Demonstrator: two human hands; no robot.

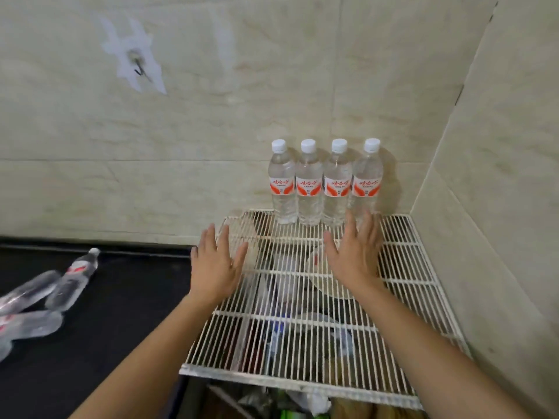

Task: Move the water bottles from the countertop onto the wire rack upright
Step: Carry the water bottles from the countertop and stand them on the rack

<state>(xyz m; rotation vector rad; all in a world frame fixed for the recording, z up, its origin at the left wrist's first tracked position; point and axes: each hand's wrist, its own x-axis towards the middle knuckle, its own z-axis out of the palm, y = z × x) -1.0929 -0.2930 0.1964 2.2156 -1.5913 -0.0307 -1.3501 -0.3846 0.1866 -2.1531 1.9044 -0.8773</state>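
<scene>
Several clear water bottles [323,182] with white caps and red-and-white labels stand upright in a row at the back of the white wire rack [405,267], against the tiled wall. More bottles [72,279] lie on their sides on the black countertop [127,313] at the left. My left hand [216,264] hovers open over the rack's left edge. My right hand [355,252] hovers open just in front of the standing row. Neither hand holds anything.
Tiled walls close the corner behind and to the right of the rack. Below the rack's wires sit a bowl [314,267] and assorted clutter. A hook [139,68] is stuck to the wall at upper left.
</scene>
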